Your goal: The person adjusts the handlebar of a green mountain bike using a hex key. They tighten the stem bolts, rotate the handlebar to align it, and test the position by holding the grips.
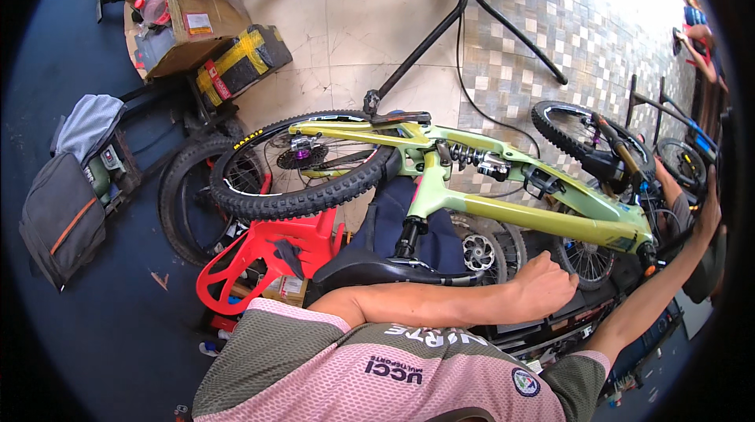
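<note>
A yellow-green full-suspension mountain bike (511, 216) stretches across the middle, its knobby rear wheel (314, 206) at left and black saddle (385, 271) towards me. My left arm crosses in front of my body. My left hand (544, 287) is closed in a fist below the bike's top tube, apart from the tube; its palm side is hidden. At the right rim, my right hand (711, 200) reaches out beyond the front end of the bike. Its fingers are squeezed by the lens edge, and I cannot tell whether they hold anything.
A red plastic chair (271, 261) stands beneath the rear wheel. At upper left are an open cardboard box (206, 17) and a dark box with yellow tape (244, 64). A black stand leg (421, 52) angles across the tiled floor. Another person's arm (670, 186) shows at right, among more bikes.
</note>
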`<state>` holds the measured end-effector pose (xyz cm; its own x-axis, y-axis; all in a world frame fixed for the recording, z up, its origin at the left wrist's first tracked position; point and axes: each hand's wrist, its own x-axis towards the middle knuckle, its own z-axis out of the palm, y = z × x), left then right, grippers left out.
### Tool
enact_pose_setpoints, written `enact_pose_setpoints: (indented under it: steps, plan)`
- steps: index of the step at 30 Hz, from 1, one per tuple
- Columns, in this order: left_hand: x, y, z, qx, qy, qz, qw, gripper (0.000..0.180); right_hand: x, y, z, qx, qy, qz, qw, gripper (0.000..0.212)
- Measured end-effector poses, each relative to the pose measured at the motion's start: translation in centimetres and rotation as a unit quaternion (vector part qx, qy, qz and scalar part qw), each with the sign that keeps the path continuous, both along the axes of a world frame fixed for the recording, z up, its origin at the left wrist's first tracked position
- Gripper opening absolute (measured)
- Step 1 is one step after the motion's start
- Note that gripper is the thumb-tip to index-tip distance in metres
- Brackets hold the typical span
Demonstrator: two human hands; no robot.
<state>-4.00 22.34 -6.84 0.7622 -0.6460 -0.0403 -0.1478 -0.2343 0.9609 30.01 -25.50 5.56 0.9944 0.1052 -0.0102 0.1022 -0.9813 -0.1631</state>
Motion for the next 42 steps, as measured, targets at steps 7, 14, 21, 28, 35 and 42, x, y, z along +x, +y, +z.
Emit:
enact_pose_setpoints:
  steps: [7,14,21,28,35,42]
  plan:
    - [0.3,0.0,-0.9,-0.032,0.037,0.034,0.998,0.021,-1.8,2.2,-1.1,0.13,-0.025,-0.092,0.987,0.056]
    - [-1.9,-2.1,-0.7,0.023,-0.008,0.004,1.0,0.023,-3.0,0.6,-1.0,0.182,-0.026,-0.088,0.979,0.056]
    - [-5.1,-4.2,-0.2,0.022,-0.085,-0.094,0.992,0.025,-4.1,-0.9,-1.7,0.17,0.012,-0.048,0.984,0.056]
    - [-7.9,-2.2,1.8,0.049,-0.121,-0.087,0.988,0.032,-3.4,2.2,-1.7,0.179,0.04,-0.009,0.983,0.053]
    - [-16.6,4.6,6.1,0.094,0.043,0.016,0.994,0.032,-4.4,7.4,-1.1,0.182,0.008,-0.016,0.983,0.073]
    - [-19.1,5.3,9.3,0.101,-0.008,0.129,0.986,0.025,-3.2,6.4,-1.4,-0.008,0.006,-0.151,0.989,0.083]
